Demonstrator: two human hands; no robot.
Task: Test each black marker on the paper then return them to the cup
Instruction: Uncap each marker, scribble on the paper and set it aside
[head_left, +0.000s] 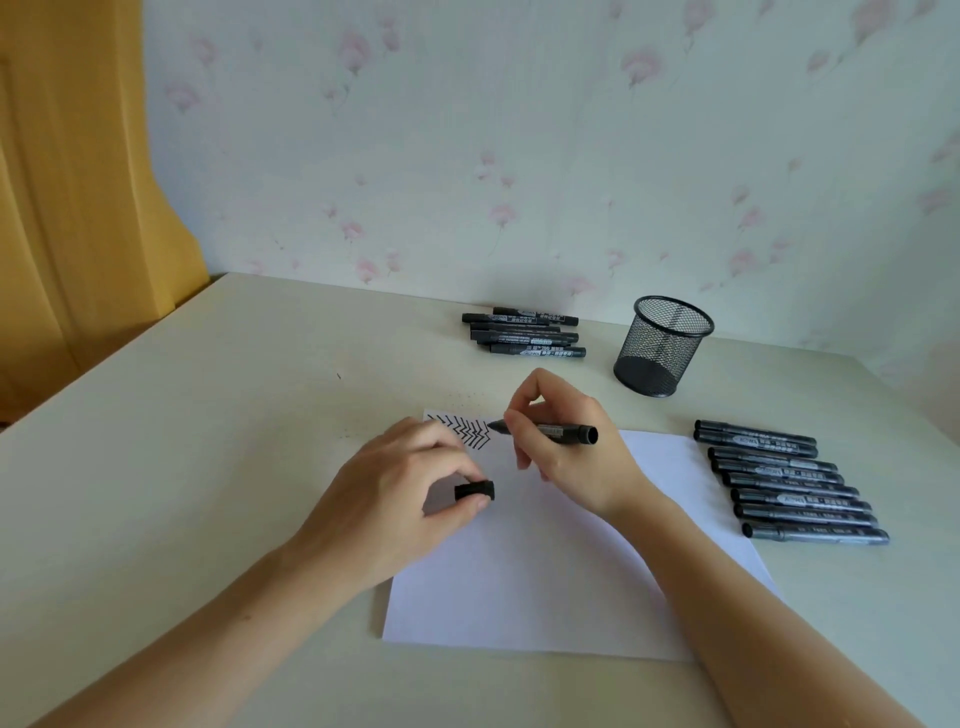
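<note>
— What is each hand doing?

— The right hand pinches an uncapped black marker with a grey printed label, its tip pointing left at the far left corner of the white sheet of paper, just beside a patch of black zigzag strokes. The left hand rests on the paper's left edge and pinches the marker's short black cap between thumb and fingers.

— And the other markers?

— A row of black markers lies on the pale desk just right of the paper. A smaller pile of black markers lies at the far edge by the flowered wallpaper. The black wire-mesh cup stands upright to the right of that pile, apart from it.

— Can you read the labels?

— No. White print shows on the grey bands, too small to make out.
</note>
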